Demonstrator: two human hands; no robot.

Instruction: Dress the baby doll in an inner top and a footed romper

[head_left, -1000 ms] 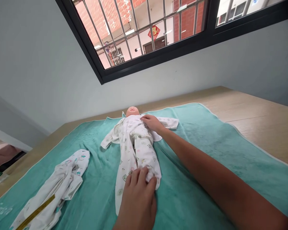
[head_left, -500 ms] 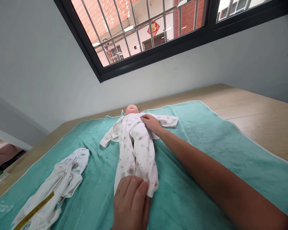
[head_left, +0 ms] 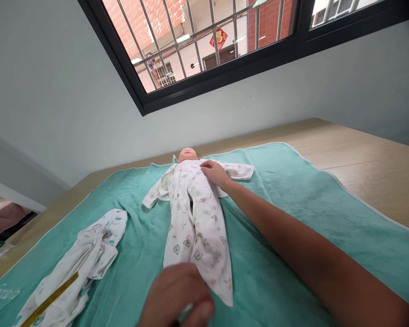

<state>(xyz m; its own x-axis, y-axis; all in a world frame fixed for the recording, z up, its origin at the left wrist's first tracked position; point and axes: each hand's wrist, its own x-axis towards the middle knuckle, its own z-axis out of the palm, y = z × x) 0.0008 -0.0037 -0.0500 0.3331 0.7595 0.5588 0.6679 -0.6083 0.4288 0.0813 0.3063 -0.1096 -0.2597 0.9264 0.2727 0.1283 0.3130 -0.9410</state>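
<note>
A baby doll lies on its back on a teal towel, dressed in a white printed romper with its legs stretched toward me. My right hand rests flat on the doll's chest near the shoulder, fingers extended. My left hand is at the bottom edge by the romper's feet, its fingers curled together over something pale that I cannot make out.
A second crumpled white printed garment with a yellow tape measure on it lies on the towel at left. The towel covers a wooden table set against a grey wall under a barred window.
My left hand has drawn back toward me along the romper's legs, which now lie longer and flatter. My right hand has stayed on the doll's chest.
</note>
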